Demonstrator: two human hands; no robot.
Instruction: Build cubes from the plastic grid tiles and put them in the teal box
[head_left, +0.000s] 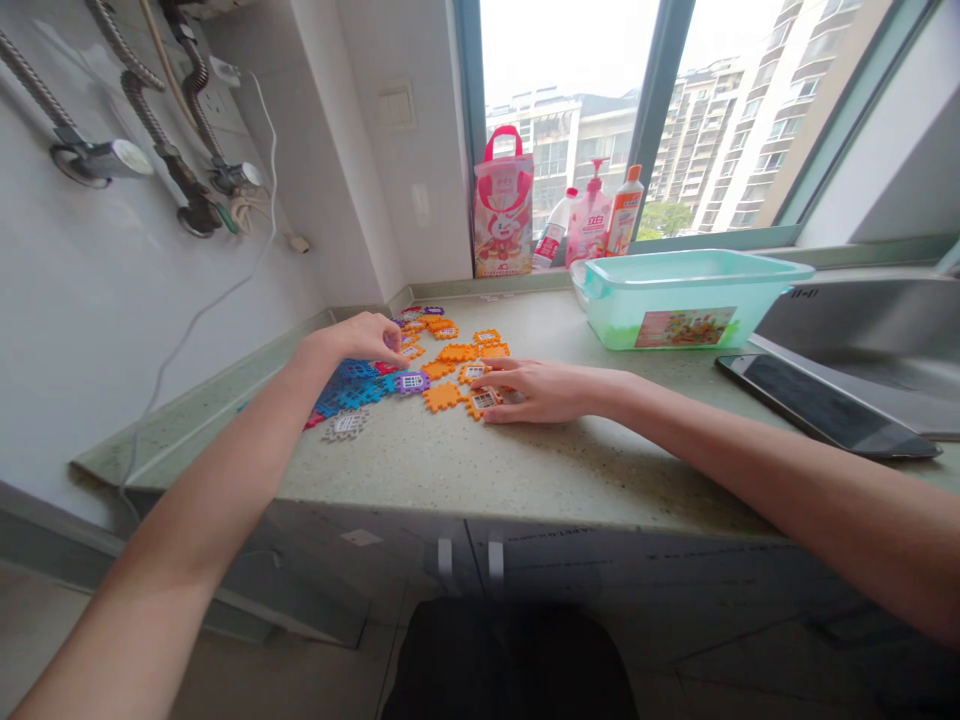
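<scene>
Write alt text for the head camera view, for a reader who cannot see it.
Two bare hands reach into flat plastic puzzle tiles on a speckled countertop: the left hand over the blue tiles, the right hand touching an orange tile. A green plastic tub and a dark tablet lie to the right.

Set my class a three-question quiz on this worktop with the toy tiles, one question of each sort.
1. True or false: the right hand touches an orange tile.
2. Which stands on the worktop to the right of the tiles? A) a kettle B) a pale green plastic tub C) a frying pan
3. Fill in: the blue tiles lie nearest the ____ hand.
Key: 1 true; 2 B; 3 the left hand.
</scene>
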